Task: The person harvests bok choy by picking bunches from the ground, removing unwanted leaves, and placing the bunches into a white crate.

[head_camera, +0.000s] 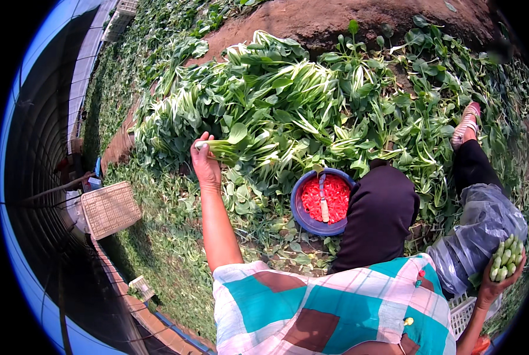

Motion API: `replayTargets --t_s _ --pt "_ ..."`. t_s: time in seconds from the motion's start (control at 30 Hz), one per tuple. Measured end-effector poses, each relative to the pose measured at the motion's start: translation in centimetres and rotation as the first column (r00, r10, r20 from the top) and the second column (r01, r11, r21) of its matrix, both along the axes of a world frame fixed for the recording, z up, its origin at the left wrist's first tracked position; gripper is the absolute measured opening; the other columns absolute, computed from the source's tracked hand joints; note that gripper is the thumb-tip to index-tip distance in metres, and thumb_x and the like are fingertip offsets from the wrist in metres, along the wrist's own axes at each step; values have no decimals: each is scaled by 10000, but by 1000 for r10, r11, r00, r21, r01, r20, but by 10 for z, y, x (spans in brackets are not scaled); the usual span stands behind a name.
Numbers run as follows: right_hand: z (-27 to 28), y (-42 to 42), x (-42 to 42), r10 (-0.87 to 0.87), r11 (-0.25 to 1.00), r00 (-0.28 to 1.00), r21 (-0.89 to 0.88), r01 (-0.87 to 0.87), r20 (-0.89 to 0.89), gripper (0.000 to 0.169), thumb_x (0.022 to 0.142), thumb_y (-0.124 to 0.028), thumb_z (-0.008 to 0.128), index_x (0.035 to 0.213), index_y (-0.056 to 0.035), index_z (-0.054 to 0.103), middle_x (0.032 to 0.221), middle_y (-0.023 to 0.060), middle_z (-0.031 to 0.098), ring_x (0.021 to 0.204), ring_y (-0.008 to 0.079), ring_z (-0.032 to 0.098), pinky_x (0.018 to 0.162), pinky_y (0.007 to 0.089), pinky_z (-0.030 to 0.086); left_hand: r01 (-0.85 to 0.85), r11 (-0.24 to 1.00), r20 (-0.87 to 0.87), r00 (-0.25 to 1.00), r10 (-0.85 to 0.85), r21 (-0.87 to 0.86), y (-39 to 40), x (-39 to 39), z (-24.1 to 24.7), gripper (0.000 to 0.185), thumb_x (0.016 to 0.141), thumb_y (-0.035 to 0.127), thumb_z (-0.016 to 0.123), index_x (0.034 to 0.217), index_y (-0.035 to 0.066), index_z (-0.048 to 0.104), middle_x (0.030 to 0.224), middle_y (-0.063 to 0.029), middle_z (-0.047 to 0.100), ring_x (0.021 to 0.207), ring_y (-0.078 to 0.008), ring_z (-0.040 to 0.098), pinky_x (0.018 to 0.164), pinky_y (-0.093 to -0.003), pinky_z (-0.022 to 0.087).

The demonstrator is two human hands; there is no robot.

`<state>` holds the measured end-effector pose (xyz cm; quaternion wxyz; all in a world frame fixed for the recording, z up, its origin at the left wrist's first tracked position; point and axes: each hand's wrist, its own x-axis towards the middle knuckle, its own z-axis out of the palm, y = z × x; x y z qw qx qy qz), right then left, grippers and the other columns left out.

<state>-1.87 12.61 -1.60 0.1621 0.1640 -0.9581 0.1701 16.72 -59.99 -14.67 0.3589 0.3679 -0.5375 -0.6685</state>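
My left hand (207, 164) is raised at the left edge of a long heap of leafy greens (273, 93), its fingers and thumb closed on the pale stem end of a leafy green (222, 144). At the lower right, my right hand (499, 284) holds a bunch of green stems (507, 259), cut ends facing up, beside my plastic-covered leg. A blue basin (295, 208) stands by my knee, holding many small red bands or strips (311, 195) and a knife with a light handle (324, 211) lying on them.
A white plastic crate (461, 313) sits beside me at the lower right. An upturned-looking beige crate (111, 211) and a smaller crate (142, 287) stand to the left. Loose leaves cover the ground, with bare soil (326, 20) beyond the heap. My sandalled foot (467, 122) rests among the plants at right.
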Motion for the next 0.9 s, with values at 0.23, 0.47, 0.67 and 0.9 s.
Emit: replayTargets --t_s 0.23,0.47,0.67,0.9 --pt "1 0 0 -27 1000 999 -4 27 31 774 775 -3 685 1410 -2 242 1386 206 392 1272 348 408 1089 445 289 540 741 793 609 -18 -398 12 -3 -65 154 785 73 653 931 98 612 887 -46 597 772 -216 615 713 -353 490" --pt "7 -14 5 -21 1000 1000 -10 21 7 792 775 8 679 1419 -13 218 1407 208 363 1285 348 393 1097 451 278 551 655 774 628 83 -517 36 -43 -98 237 773 57 652 1003 114 635 976 -84 607 885 -271 601 757 -360 496" --pt "5 -17 3 -27 1000 1000 7 27 3 789 763 18 686 1410 -8 235 1401 207 373 1277 348 404 1097 449 278 738 648 954 294 -58 -188 41 23 -108 288 698 88 738 973 99 655 974 -105 620 939 -305 570 824 -394 467" --pt "9 -17 2 3 1000 999 28 -3 -32 779 762 11 696 1403 -5 253 1399 205 377 1270 338 414 1089 438 291 382 751 768 590 250 -538 89 35 -152 427 700 52 723 1105 83 590 1142 -120 559 1075 -320 500 951 -404 390"
